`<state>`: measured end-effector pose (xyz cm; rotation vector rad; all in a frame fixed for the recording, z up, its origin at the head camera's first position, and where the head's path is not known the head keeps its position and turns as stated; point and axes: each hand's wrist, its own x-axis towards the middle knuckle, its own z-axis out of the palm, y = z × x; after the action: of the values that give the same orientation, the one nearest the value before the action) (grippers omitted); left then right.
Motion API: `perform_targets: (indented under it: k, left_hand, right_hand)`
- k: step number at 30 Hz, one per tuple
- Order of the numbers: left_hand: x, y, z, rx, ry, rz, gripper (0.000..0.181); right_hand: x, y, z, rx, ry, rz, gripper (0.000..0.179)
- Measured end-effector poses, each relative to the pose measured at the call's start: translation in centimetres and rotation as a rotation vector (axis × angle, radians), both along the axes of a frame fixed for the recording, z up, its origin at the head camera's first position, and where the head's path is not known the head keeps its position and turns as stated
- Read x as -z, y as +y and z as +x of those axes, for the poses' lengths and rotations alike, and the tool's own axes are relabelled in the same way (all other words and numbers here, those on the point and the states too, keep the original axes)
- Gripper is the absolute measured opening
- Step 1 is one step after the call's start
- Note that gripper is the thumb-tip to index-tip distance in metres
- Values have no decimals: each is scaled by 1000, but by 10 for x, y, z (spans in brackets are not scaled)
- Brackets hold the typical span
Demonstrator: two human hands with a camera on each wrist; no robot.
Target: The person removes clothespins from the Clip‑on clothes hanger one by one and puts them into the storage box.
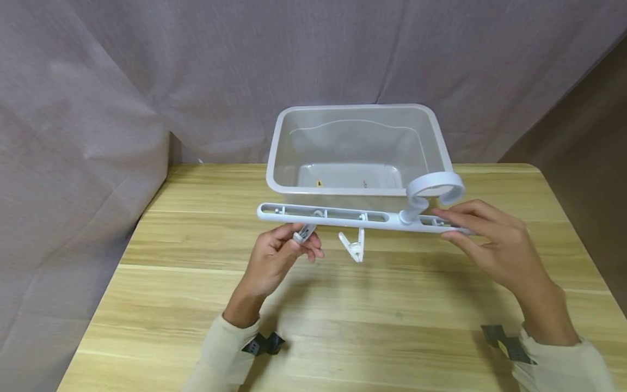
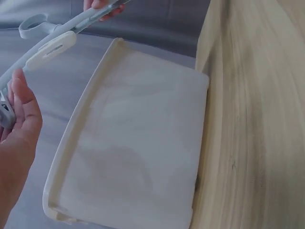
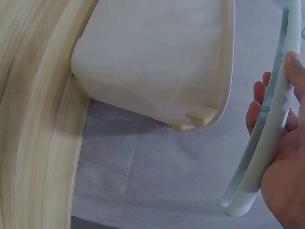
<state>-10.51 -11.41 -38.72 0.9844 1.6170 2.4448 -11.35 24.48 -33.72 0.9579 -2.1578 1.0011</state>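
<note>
A white plastic clip hanger (image 1: 338,218), a long slotted bar with a curved hook (image 1: 436,181), is held up level above the table. The right hand (image 1: 504,247) grips the bar near its right end, thumb on one side and fingers on the other. Under the left part of the bar, the left hand (image 1: 271,261) pinches a clip (image 1: 305,234) with small dark markings; its upper end meets the bar. A second white clip (image 1: 357,247) hangs free below the middle of the bar. The left wrist view shows this white clip (image 2: 50,50) beside the left fingertips.
Behind the hanger, a pale grey plastic bin (image 1: 360,191) stands at the table's back edge. The wooden table (image 1: 367,337) spreads below both hands. Grey cloth (image 1: 220,65) hangs at the back and left.
</note>
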Motion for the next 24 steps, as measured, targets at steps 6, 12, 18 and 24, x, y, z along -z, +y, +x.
perform_targets:
  k: [6, 12, 18, 24]
  left_hand:
    - [-1, 0, 1, -198, 41, -20, 56]
    - [-4, -3, 2, -272, 14, -50, 57]
    - [-4, -4, 1, -246, 11, -3, 52]
    - [-5, -7, 1, -236, -40, 27, 42]
  right_hand:
    - [-1, 1, 1, 39, 9, 0, 55]
    - [-4, 0, 0, 55, 20, -20, 56]
    - [-4, 1, -1, 70, 17, -13, 55]
    - [-2, 3, -3, 49, 13, -21, 52]
